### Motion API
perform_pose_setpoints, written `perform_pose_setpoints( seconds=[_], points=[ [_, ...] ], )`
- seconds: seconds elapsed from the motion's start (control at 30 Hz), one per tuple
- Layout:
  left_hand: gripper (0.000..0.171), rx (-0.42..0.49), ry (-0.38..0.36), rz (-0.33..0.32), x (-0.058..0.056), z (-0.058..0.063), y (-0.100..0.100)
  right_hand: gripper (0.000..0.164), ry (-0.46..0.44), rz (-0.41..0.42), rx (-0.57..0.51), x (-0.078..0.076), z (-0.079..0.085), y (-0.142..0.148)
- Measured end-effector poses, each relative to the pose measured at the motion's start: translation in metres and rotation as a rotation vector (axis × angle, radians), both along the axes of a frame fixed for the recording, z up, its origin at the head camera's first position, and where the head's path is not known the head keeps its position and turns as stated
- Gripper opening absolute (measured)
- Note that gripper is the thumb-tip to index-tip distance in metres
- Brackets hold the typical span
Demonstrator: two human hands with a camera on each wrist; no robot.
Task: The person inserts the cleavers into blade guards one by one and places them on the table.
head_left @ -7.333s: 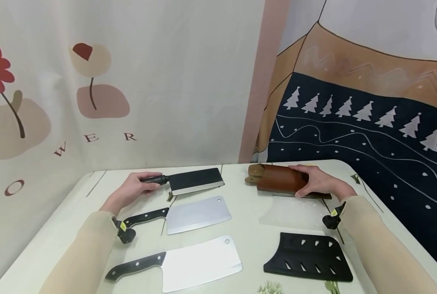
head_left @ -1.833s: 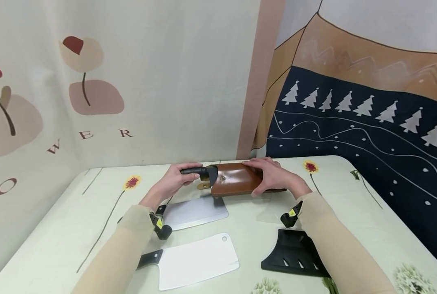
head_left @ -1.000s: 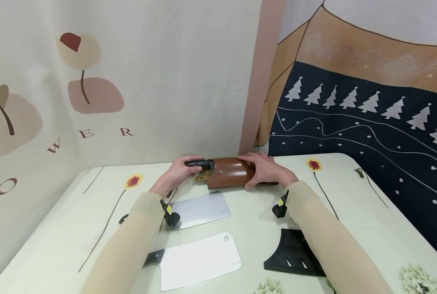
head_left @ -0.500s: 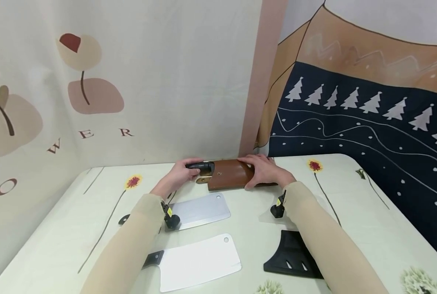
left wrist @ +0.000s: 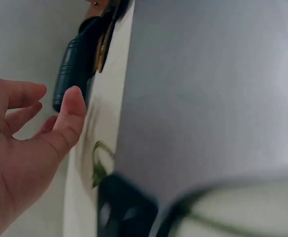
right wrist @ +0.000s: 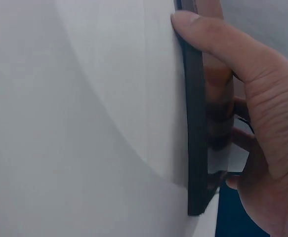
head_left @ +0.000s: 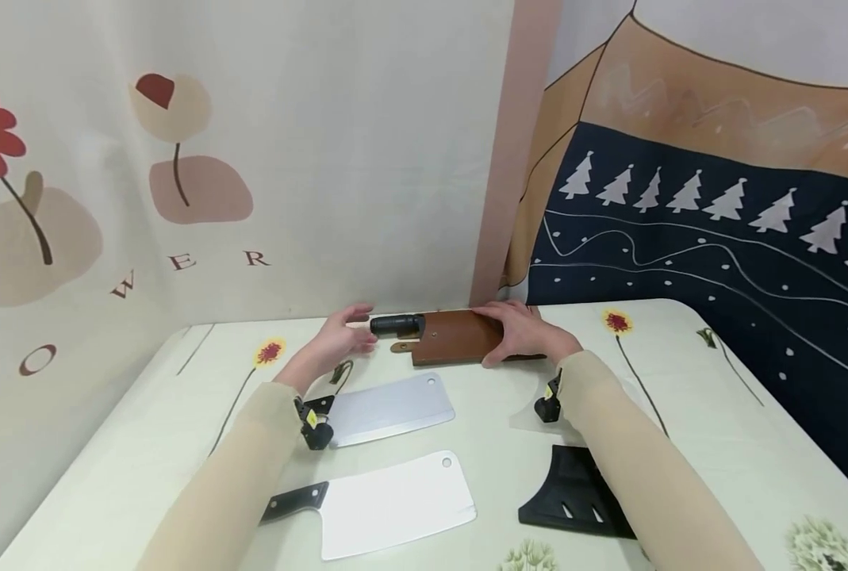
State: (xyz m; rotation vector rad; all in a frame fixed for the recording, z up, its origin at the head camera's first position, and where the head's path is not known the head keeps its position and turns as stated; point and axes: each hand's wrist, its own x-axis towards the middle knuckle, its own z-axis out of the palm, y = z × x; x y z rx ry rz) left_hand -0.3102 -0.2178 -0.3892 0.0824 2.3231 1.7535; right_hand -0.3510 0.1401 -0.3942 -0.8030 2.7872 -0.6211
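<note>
At the back of the table lies a brown leather sheath (head_left: pixel 452 339) with a cleaver pushed into it; the black cleaver handle (head_left: pixel 395 325) sticks out to the left and the blade is hidden. My right hand (head_left: pixel 519 333) grips the sheath near its right end, thumb on the near edge and fingers over the far edge. In the right wrist view the thumb lies along the sheath's dark edge (right wrist: pixel 196 128). My left hand (head_left: pixel 334 342) is just off the end of the handle, fingers loosely bent and holding nothing. A tan strap (head_left: pixel 404 346) with a snap hangs out below the handle.
Two bare-bladed cleavers lie nearer: a smaller cleaver (head_left: pixel 395 408), its handle partly under my left wrist, and a larger cleaver (head_left: pixel 398 507). On the right are a translucent blade cover (head_left: pixel 527 416) and a slotted black blade cover (head_left: pixel 566 496), both partly hidden by my right arm.
Seconds ago the cleaver and sheath lay apart; both were brought together and the blade slid in. Just now my left hand has let go of the handle and moved left. My right hand keeps its grip.
</note>
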Motion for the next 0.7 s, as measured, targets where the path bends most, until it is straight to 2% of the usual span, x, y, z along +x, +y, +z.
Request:
perform_pose_setpoints(
  seconds=[0.1, 0.2, 0.47, 0.6, 0.7],
  points=[
    [0.066, -0.081, 0.031, -0.014, 0.009, 0.005, -0.010, 0.097, 0.018, -0.003, 0.016, 0.006, 0.005, 0.007],
    [0.064, -0.170, 0.080, -0.040, 0.025, 0.014, -0.023, 0.097, 0.031, -0.013, 0.022, 0.015, 0.012, 0.020],
    [0.060, -0.287, 0.215, -0.120, 0.080, 0.035, -0.060, 0.102, 0.014, -0.022, -0.023, 0.059, 0.031, 0.064],
    [0.059, -0.348, 0.300, -0.156, 0.107, 0.037, -0.080, 0.101, -0.008, -0.017, -0.049, 0.081, 0.036, 0.085],
    [0.060, -0.390, 0.340, -0.165, 0.123, 0.033, -0.092, 0.101, -0.020, -0.019, -0.041, 0.092, 0.033, 0.100]
  ],
)
